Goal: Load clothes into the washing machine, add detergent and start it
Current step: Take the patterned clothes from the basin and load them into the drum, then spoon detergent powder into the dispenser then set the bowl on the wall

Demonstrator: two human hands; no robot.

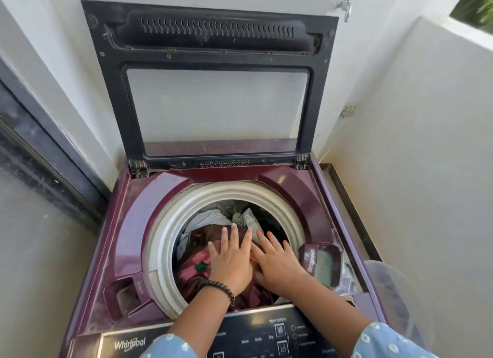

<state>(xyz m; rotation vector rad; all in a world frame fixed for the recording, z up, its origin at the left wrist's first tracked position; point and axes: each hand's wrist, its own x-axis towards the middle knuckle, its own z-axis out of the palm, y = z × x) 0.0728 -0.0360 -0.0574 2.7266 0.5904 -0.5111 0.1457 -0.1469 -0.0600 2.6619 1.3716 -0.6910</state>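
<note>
The washer is a maroon top-loader set in a corner, its lid swung up and standing against the back wall. The round drum mouth, edged by a cream ring, lies open below the lid, and the clothes fill it nearly to that ring: maroon and pink cloth toward the front, a white piece and a printed grey piece toward the back. Both hands lie flat on the heap inside the ring. The left hand has its fingers straight and spread, palm down on the maroon cloth; a dark bead bracelet circles its wrist. The right hand lies just beside it, touching it at the thumb side, fingers likewise straight and pressing, gripping nothing. Behind the fingertips a dark gap remains between the clothes and the ring's back edge. Right of the ring, a small tray in the washer's top deck stands open; left of the ring is a square recess. The black control panel runs along the front edge, under both forearms. A wall stands close on the washer's right, and a dark door frame off its left side
</note>
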